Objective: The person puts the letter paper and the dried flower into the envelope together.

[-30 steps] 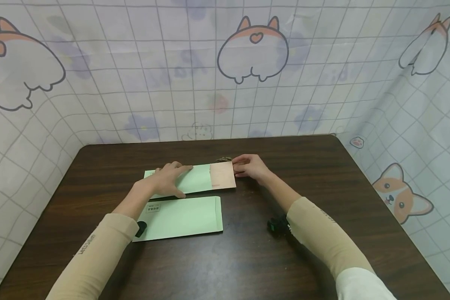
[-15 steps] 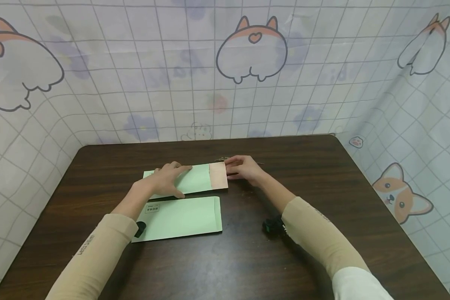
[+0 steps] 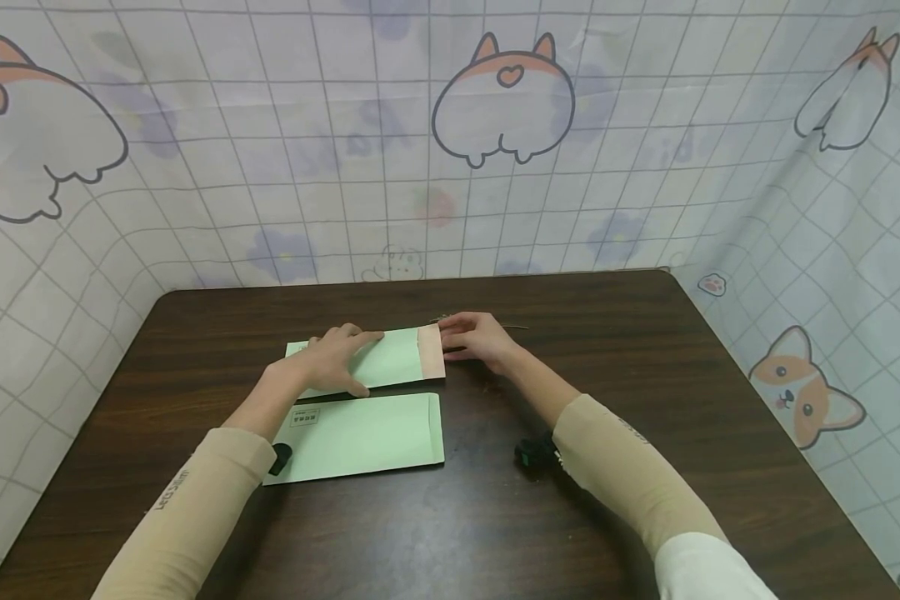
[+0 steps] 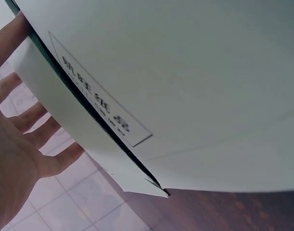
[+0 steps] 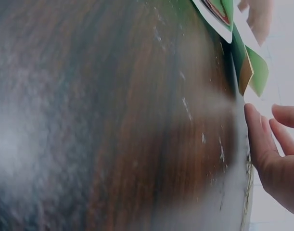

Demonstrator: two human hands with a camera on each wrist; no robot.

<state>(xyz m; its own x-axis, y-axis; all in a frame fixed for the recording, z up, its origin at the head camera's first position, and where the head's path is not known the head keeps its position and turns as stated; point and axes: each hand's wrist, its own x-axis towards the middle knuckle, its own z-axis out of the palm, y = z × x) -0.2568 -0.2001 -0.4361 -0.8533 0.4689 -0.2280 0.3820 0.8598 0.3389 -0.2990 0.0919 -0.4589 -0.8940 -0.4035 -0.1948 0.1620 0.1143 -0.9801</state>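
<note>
- Head view: a green envelope [image 3: 378, 360] is seen lying flat around the middle of the dark wooden table [image 3: 645, 375], nearer the far edge. The left hand [image 3: 332, 360] is laid flat on it, fingers straight, pressing it down. A narrow strip of brown card [image 3: 432, 352] is shown sticking out of the envelope's right end, and the right hand [image 3: 474, 337] is set against that end with fingers loosely curled on the card. A second green envelope [image 3: 360, 435] lies just beside the first, toward the near edge, not touched by either hand.
- Left wrist view: the left hand [image 4: 17, 154] is seen from below with fingers spread and straight under pale envelope paper [image 4: 195, 86] bearing a printed box.
- Right wrist view: the right hand's fingertips [image 5: 255, 130] are shown close to the green and brown paper end [image 5: 250, 72] on the table; whether anything is pinched cannot be told here.
</note>
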